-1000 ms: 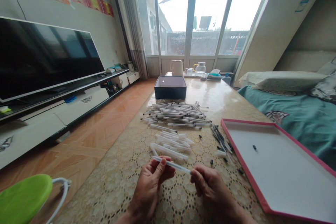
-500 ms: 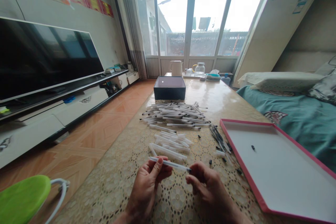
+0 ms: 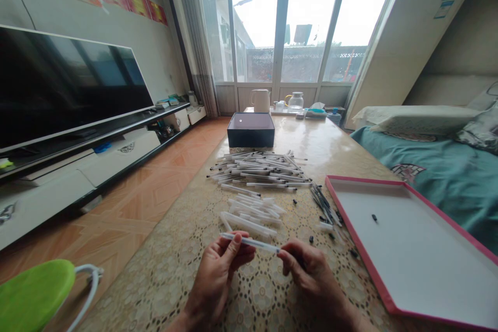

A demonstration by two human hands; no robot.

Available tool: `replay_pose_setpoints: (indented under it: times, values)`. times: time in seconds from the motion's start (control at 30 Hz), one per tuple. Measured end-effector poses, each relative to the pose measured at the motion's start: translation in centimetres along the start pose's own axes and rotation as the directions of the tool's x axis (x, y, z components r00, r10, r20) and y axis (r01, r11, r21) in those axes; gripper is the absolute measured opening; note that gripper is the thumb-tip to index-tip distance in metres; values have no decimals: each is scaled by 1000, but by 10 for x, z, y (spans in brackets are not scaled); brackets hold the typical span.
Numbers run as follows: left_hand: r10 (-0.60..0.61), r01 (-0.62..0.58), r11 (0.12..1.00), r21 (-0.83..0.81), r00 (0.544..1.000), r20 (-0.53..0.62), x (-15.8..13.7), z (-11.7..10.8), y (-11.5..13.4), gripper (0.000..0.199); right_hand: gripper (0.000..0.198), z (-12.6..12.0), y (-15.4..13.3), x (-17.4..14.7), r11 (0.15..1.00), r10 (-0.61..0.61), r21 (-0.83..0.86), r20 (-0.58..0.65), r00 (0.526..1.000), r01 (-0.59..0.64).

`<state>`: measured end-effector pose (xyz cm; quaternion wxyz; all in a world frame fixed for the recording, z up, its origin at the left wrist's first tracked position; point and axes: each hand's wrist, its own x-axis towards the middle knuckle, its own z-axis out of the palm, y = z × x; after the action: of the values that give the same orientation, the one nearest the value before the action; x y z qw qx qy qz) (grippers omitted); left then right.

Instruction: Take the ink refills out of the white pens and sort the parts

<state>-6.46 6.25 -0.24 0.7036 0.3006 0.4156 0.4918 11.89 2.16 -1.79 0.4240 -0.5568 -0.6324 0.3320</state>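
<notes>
My left hand (image 3: 223, 267) pinches a translucent white pen (image 3: 259, 244) between thumb and fingers, near its left end. The pen lies almost level, tilted slightly down to the right. At its right end, my right hand (image 3: 311, 270) is closed, thumb and forefinger pressed at the pen's dark tip, which they partly hide. Just beyond my hands lies a group of translucent pen barrels (image 3: 254, 212). Farther off is a large pile of pens (image 3: 260, 168) with dark ends. Thin dark refills (image 3: 324, 205) lie in a bundle to the right, with small black plugs (image 3: 311, 239) scattered near them.
A pink-rimmed white tray (image 3: 428, 249) lies at right, a small black piece in it. A dark box (image 3: 251, 137) stands behind the pens. A kettle (image 3: 260, 100) and glass jug (image 3: 296, 101) stand at the table's far end. A green stool (image 3: 37, 293) is lower left.
My right thumb has moved up and closed against the forefinger at the pen's right end, covering more of its dark tip. My left hand and the pen stay nearly still.
</notes>
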Motion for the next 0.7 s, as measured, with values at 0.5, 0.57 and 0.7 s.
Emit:
replay_pose_setpoints:
  times: [0.5,0.57,0.7]
  values:
    - [19,-19,1000,-4,1000,-12,2,1,-1,21,22,-1,-1,1,988,-45,-147,-39,998,39]
    - [19,-19,1000,-5,1000,-7,1,2,-1,21,25,0,0,1,988,-48,-149,-24,999,44]
    - [13,-13,1000,0,1000,-3,2,3,0,22,37,1,2,2,982,-83,-173,-28,996,77]
